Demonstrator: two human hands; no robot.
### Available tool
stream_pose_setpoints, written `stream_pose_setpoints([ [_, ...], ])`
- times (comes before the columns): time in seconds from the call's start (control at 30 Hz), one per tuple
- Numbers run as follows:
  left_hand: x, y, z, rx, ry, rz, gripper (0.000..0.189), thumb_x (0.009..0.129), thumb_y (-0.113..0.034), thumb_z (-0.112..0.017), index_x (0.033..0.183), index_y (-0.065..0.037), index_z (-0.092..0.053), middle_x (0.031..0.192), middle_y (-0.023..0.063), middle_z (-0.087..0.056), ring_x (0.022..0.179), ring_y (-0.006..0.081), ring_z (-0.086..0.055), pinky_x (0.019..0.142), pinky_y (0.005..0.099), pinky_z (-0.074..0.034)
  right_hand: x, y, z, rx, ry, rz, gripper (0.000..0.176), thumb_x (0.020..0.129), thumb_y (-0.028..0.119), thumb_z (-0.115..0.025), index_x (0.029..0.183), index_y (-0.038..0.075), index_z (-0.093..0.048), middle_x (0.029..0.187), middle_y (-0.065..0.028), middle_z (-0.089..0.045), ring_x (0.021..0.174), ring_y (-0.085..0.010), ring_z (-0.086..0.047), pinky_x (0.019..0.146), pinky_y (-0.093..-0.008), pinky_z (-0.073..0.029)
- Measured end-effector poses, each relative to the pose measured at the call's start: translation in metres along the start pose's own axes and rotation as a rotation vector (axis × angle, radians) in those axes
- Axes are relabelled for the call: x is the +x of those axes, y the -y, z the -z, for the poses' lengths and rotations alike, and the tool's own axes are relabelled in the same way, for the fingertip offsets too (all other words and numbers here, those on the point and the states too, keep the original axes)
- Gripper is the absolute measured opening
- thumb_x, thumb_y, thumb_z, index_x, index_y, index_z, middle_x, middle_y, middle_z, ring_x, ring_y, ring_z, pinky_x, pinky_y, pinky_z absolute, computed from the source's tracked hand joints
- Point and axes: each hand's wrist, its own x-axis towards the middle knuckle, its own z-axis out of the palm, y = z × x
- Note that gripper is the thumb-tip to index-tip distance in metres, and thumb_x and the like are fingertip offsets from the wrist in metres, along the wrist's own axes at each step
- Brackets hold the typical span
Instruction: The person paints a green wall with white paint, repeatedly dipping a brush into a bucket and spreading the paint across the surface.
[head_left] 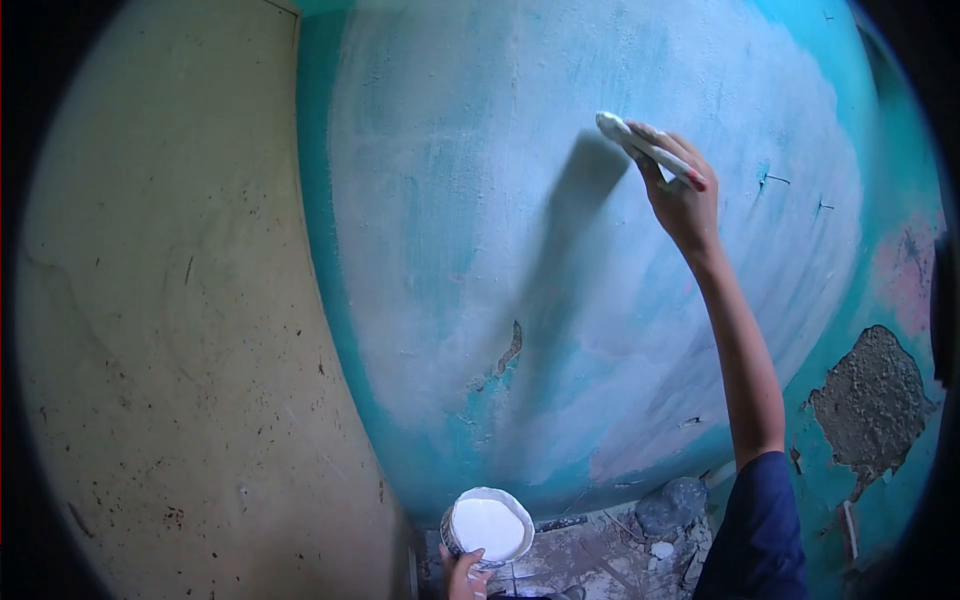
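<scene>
My right hand (682,185) is raised at the upper right of centre, its fingers closed round the handle of a paintbrush (650,150). White covers the brush head, which points up and left, close to the wall (430,230); whether it touches cannot be made out. Streaky white paint lies over the wall's turquoise. At the bottom, my left hand (464,577) grips a round bucket (449,530) of white paint from below and the side, thumb near the rim.
A beige, stained panel (190,300) stands on the left. Two nails (776,180) stick out of the wall at right. Bare plaster patches (875,400) show at lower right. On the littered floor (590,555) lies a grey rounded lump (672,507) among debris.
</scene>
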Motion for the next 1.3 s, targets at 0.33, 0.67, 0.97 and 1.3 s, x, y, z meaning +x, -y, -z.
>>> stream_pose_setpoints([
  [0.33,-0.003,-0.006,-0.008,0.043,-0.037,-0.037,0.032,0.092,-0.019,-0.056,0.118,0.0,-0.058,0.109,0.0134,-0.063,0.105,0.0234,-0.059,0.092,0.0427,-0.05,-0.178,0.061,-0.014,0.009,0.414,0.211,0.027,0.08,0.01,-0.061,0.105,0.015,-0.07,0.091,-0.0032,-0.068,0.081,-0.0199,-0.064,0.067,-0.0347,-0.051],
  [0.67,-0.009,-0.015,-0.028,-0.037,0.006,-0.027,0.044,0.088,-0.014,-0.058,0.128,0.0,-0.049,0.109,0.0143,-0.063,0.097,0.0254,-0.063,0.085,0.0406,-0.053,0.074,-0.057,0.008,0.039,0.085,0.03,0.021,0.085,0.02,-0.065,0.104,0.014,-0.072,0.094,-0.0136,-0.071,0.083,-0.036,-0.067,0.072,-0.0412,-0.053],
  [0.97,-0.008,-0.014,-0.039,-0.066,0.026,-0.027,0.045,0.086,-0.011,-0.059,0.129,0.0,-0.049,0.108,0.0157,-0.064,0.098,0.0285,-0.063,0.083,0.0427,-0.055,-0.022,0.001,-0.014,-0.301,0.156,0.442,0.023,0.075,0.011,-0.065,0.097,0.015,-0.07,0.076,-0.0033,-0.063,0.073,-0.0206,-0.064,0.06,-0.034,-0.052],
  [1.3,-0.01,0.005,-0.071,-0.097,0.023,-0.149,0.042,0.088,-0.015,-0.057,0.126,0.002,-0.051,0.111,0.017,-0.063,0.099,0.0291,-0.063,0.085,0.0425,-0.054,0.038,-0.082,-0.031,0.179,0.314,-0.035,0.024,0.069,0.025,-0.079,0.079,0.006,-0.068,0.083,-0.0196,-0.067,0.079,-0.0378,-0.065,0.07,-0.0447,-0.052],
])
